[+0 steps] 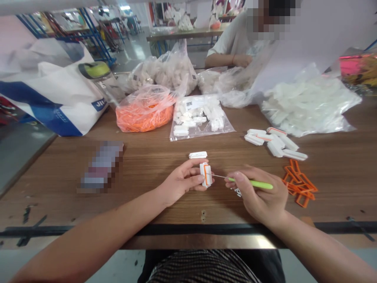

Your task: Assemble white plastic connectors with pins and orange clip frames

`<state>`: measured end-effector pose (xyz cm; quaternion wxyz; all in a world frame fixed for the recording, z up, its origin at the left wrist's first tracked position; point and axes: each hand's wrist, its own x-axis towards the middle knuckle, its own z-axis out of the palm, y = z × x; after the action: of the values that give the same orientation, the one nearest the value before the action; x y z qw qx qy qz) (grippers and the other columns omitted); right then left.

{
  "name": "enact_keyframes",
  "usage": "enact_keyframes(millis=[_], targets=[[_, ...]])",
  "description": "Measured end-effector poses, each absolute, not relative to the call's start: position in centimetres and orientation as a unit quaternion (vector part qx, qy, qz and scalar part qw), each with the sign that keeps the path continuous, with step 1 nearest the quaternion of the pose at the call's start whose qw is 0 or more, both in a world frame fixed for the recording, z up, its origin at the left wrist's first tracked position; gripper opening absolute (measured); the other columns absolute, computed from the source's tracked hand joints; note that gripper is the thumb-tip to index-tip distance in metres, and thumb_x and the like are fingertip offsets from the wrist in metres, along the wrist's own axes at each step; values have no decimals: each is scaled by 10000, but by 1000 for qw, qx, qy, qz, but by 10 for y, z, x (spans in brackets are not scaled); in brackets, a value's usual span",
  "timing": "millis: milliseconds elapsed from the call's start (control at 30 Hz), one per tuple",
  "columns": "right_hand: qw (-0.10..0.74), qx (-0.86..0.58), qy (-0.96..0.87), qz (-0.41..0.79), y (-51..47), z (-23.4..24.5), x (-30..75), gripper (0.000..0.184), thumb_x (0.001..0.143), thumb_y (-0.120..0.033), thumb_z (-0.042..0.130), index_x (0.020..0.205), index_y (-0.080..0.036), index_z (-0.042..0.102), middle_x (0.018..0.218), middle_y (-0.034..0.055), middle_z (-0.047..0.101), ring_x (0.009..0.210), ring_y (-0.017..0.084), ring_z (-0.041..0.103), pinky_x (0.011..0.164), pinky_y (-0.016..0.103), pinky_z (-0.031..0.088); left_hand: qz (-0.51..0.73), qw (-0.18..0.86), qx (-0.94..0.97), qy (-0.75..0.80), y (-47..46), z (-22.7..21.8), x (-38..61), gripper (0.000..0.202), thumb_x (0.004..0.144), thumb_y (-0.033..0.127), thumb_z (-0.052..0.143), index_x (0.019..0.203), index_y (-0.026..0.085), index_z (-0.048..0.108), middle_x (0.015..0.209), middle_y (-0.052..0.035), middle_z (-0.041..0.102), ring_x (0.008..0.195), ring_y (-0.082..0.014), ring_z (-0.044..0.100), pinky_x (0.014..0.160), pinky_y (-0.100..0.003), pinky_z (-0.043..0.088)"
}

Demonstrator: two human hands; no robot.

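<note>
This is a small factory workshop set up for hand assembly. A long brown wood-grain desk (147, 151) carries bulk stock: clear plastic bags of small white plastic parts (309, 110) and a clear bag of orange plastic bands (144, 114), with loose white plastic pieces (275, 143) and flat orange plastic frames (299, 184) near its right edge. A co-worker in a white T-shirt (232, 47) sits across the desk. Further back stand a blue metal-framed rack (91, 35) and another long workbench (182, 34) on a pale, shiny floor (132, 49).
</note>
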<state>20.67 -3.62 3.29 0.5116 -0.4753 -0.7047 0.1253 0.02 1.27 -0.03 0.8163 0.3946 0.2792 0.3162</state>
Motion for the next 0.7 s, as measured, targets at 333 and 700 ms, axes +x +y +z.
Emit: enact_keyframes(millis=[333, 700], targets=[[520, -464, -710, 104, -33, 33, 206, 188, 890, -119, 546, 753, -192, 653, 612, -23, 701, 533, 111, 660, 535, 237, 515, 308, 806, 429, 269, 13, 0, 1, 412, 831, 192, 726, 1225, 229, 612, 1039, -85, 712, 943, -189, 679, 740, -258, 523], [530, -462, -707, 78, -36, 32, 207, 174, 881, -99, 550, 769, -192, 645, 631, -22, 706, 533, 108, 655, 551, 245, 518, 301, 811, 425, 267, 13, 1, 0, 406, 839, 202, 722, 1232, 245, 627, 1043, -88, 703, 951, -192, 678, 739, -251, 517]])
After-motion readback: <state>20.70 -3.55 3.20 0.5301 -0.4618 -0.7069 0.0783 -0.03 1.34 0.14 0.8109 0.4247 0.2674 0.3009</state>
